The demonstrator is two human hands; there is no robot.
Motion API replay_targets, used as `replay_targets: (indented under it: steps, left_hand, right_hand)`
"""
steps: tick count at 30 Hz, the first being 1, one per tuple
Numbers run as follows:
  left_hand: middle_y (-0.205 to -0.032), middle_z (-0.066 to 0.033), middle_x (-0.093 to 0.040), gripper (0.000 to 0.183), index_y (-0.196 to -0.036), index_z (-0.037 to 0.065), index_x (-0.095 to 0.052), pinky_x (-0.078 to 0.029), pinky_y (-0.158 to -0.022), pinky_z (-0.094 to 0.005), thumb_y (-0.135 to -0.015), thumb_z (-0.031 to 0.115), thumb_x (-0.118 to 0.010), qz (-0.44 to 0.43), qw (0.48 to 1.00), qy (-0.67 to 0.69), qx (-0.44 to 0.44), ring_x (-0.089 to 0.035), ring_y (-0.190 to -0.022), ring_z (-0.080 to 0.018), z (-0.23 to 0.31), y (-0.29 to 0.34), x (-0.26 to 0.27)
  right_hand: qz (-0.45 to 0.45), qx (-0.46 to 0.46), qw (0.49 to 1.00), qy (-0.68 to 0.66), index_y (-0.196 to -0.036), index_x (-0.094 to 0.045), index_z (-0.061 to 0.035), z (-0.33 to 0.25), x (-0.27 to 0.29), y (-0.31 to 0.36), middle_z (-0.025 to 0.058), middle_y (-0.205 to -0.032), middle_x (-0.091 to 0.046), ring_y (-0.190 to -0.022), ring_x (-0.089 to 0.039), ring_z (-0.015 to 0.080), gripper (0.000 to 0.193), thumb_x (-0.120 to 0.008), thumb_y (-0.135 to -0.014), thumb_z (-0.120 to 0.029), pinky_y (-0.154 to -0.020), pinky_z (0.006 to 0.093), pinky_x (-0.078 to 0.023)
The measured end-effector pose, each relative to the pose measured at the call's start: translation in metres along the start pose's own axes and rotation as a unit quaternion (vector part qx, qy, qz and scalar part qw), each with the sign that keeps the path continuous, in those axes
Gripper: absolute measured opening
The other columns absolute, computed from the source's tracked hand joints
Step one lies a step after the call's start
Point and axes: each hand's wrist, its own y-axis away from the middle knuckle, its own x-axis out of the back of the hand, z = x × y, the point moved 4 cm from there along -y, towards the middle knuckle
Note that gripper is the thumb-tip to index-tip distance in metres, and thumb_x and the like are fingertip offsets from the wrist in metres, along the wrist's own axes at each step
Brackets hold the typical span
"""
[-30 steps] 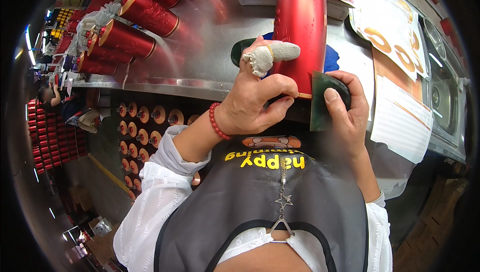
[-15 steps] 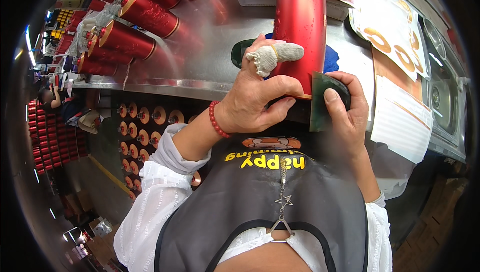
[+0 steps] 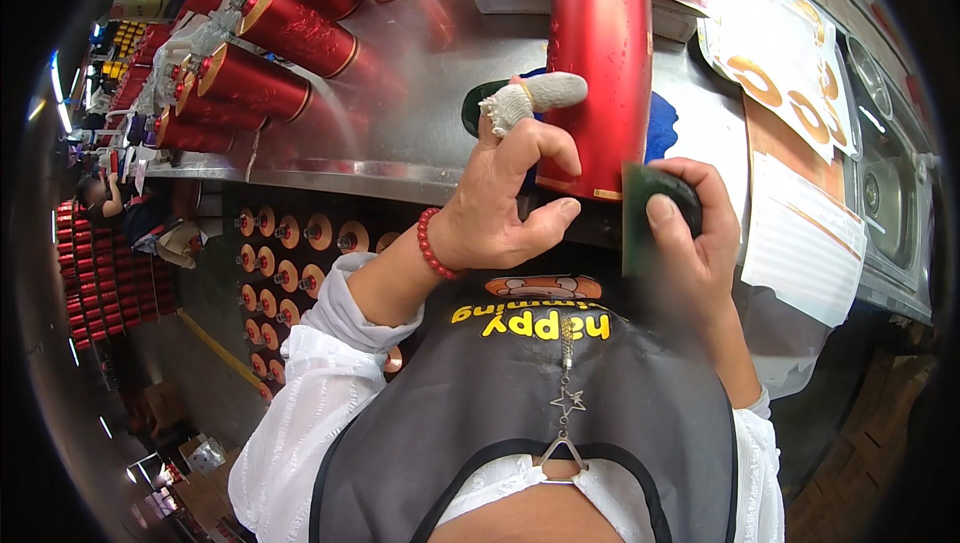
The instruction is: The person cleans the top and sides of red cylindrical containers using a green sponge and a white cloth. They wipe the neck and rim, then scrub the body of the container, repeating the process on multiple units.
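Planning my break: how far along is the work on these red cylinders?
Several red cylinders already lie in a row at the far left of the metal bench; whether they are finished I cannot tell. In hand: the left hand, one finger in a white cot, steadies the upright red cylinder, while the right hand grips a dark green pad at its base. Sheets of gold ring stickers remain at the right.

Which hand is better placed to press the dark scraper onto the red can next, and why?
Probably the right hand: it already grips the dark scraper, right by the red can. The left hand steadies the can with a cloth-wrapped finger.
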Motion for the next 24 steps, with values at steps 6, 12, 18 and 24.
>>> replay_targets:
  steps: [6,12,18,24]
  left_hand:
    - [-0.14,-0.0212,-0.046,0.049,-0.119,0.005,-0.051,-0.025,-0.113,-0.0419,-0.075,0.012,-0.071,0.043,0.998,0.026,0.037,-0.042,-0.128,-0.0334,-0.01,0.009,-0.009]
    - [-0.155,-0.021,-0.024,0.039,-0.127,0.004,-0.043,-0.02,-0.119,-0.0433,-0.091,0.011,-0.057,0.008,0.991,0.116,0.07,-0.027,-0.145,-0.029,-0.02,0.013,-0.01]
    - [-0.124,-0.0133,-0.052,0.039,-0.122,0.003,-0.051,-0.033,-0.109,-0.038,-0.093,0.024,-0.065,0.104,0.975,0.155,0.118,-0.048,-0.121,-0.0264,-0.022,0.011,-0.016]
    - [-0.123,-0.0141,-0.053,0.046,-0.125,0.003,-0.049,-0.039,-0.104,-0.0381,-0.09,0.023,-0.07,0.11,0.985,0.114,0.066,-0.052,-0.116,-0.0264,-0.02,0.004,-0.021]
  right_hand:
    - [-0.063,0.208,0.966,0.14,-0.13,-0.061,-0.0013,-0.01,0.005,0.016,0.019,-0.118,-0.064,-0.095,-0.064,0.0319,0.049,-0.06,-0.083,0.012,-0.084,0.0377,-0.053]
    - [-0.087,0.241,0.896,0.363,-0.129,-0.067,-0.0119,-0.025,-0.01,0.016,0.0154,-0.133,-0.053,-0.107,-0.054,0.0322,0.062,-0.066,-0.071,0.01,-0.088,0.0391,-0.05]
    - [-0.077,0.248,0.893,0.367,-0.129,-0.067,-0.0114,-0.026,-0.013,0.013,0.0143,-0.126,-0.054,-0.105,-0.054,0.032,0.063,-0.065,-0.07,0.012,-0.089,0.0398,-0.049]
    - [-0.066,0.25,0.906,0.335,-0.129,-0.066,-0.0095,-0.02,-0.01,0.015,0.0139,-0.122,-0.055,-0.103,-0.056,0.0315,0.063,-0.064,-0.071,0.015,-0.087,0.0392,-0.049]
